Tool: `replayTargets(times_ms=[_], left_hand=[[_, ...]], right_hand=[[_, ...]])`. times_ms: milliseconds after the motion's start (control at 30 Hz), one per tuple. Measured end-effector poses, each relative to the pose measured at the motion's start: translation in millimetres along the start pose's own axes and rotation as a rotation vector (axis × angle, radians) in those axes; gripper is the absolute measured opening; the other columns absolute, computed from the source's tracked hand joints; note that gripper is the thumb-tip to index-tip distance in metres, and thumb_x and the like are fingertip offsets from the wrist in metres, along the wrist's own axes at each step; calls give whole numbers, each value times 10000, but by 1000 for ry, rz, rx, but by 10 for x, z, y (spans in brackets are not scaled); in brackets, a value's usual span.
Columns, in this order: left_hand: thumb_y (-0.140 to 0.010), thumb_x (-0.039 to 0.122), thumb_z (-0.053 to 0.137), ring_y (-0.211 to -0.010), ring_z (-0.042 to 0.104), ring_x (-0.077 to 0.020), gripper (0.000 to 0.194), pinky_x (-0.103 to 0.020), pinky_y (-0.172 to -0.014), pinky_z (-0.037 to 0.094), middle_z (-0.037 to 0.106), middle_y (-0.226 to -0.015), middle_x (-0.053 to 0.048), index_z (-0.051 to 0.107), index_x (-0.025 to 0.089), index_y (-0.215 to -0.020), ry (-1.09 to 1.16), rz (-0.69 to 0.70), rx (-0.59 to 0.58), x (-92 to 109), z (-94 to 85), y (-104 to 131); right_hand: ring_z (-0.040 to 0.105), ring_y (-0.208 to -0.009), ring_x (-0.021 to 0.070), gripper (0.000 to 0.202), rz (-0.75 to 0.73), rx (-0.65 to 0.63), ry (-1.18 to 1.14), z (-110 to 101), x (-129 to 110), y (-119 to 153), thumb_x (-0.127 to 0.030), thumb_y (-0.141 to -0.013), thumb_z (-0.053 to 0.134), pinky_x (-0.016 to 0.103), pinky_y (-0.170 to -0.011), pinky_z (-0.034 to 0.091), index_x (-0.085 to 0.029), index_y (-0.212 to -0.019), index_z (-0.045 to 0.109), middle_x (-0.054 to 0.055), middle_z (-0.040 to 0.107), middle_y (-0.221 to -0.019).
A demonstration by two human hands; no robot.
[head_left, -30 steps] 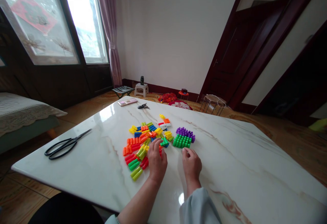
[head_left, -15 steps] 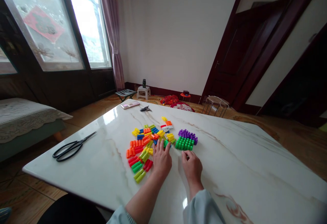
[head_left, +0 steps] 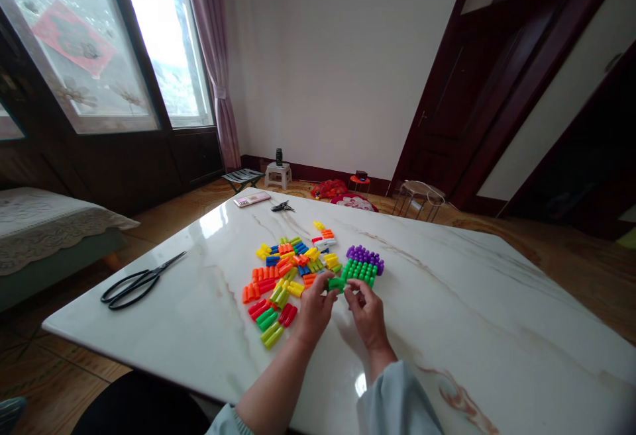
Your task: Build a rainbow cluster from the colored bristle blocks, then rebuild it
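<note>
Between my hands, just in front of the assembled blocks, is a green plastic toy block (head_left: pixel 336 284). My left hand (head_left: pixel 316 309) pinches it from the left with thumb and fingers. At its right end, the fingers of my right hand (head_left: pixel 368 314) are bent together on it; their tips partly hide that end. Behind them stands a neat group of green knobbed blocks (head_left: pixel 362 272), with purple knobbed blocks (head_left: pixel 365 257) along its far side. Left of my left hand lies a loose spread of bullet-shaped blocks, among them orange blocks (head_left: pixel 265 274) and red blocks (head_left: pixel 287 315).
All this lies on a white marbled table (head_left: pixel 199 329). Black scissors (head_left: pixel 144 283) lie at the left, points away from me. A phone (head_left: pixel 252 199) and a dark keyring (head_left: pixel 283 206) are near the far edge. Stools (head_left: pixel 278 174) stand on the floor beyond.
My left hand has lifted from the loose pile and now holds a green block. My right hand has moved slightly left, so both hands meet at the block.
</note>
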State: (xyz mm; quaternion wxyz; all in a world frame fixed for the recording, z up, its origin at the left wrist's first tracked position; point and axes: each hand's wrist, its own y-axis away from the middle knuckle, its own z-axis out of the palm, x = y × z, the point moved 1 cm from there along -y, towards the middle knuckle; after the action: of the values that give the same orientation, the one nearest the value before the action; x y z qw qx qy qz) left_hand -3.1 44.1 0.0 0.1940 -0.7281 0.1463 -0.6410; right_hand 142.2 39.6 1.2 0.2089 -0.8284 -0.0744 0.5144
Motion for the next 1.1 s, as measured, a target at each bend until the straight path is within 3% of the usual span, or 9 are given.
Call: replayTargets(times_ms=[133,267,467,667,800,933,1100], left_hand=[[-857,259,542,-744,655,-126,248,-264,-672,574,653,-877,-9,478,207,-1091,161,-80,-60,-4,23,4],[-877,245,520,-660,608,-105,161,-217,-632,520,609,-740,27,506,195,-1029,76,-20,-113,81,-4,-14],[-874,239,515,-680,622,-120,132,-208,-623,480,646,-761,18,523,209,-1002,-84,-25,-138,76,-11,-5],[-829,231,569,-737,642,-140,85,-216,-622,497,671,-804,-12,587,207,-909,-194,-8,-106,7,-1,-15],[-809,231,598,-671,618,-129,77,-210,-579,484,655,-761,-11,600,194,-875,-245,0,-83,9,1,-23],[-800,236,614,-619,598,-120,69,-207,-561,466,645,-721,-8,599,184,-842,-261,-3,-81,9,-1,-24],[-799,251,622,-594,576,-115,72,-204,-560,440,645,-704,-5,606,182,-811,-279,-10,-95,7,-5,-26]], right_hand=[[582,-596,133,332,-23,-23,-36,19,12,-4,-455,-828,589,252,-593,498,-159,-961,655,48,678,-818],[572,-584,135,296,-67,-4,-6,30,21,-11,-443,-807,612,251,-566,483,-159,-879,660,45,670,-768],[599,-532,156,263,57,-83,-126,25,-15,14,-419,-814,592,259,-561,493,-169,-897,603,4,636,-605],[628,-584,165,244,78,-29,-228,25,7,12,-393,-810,603,278,-600,520,-183,-924,556,11,654,-695],[608,-593,152,267,66,-5,-201,23,25,7,-383,-811,607,273,-600,517,-169,-970,583,27,665,-741],[648,-755,177,303,54,23,-228,27,39,7,-367,-810,612,288,-695,524,-172,-1038,568,70,688,-892],[616,-698,168,275,41,39,-181,24,73,-9,-381,-833,563,285,-651,505,-168,-1005,589,56,672,-821]])
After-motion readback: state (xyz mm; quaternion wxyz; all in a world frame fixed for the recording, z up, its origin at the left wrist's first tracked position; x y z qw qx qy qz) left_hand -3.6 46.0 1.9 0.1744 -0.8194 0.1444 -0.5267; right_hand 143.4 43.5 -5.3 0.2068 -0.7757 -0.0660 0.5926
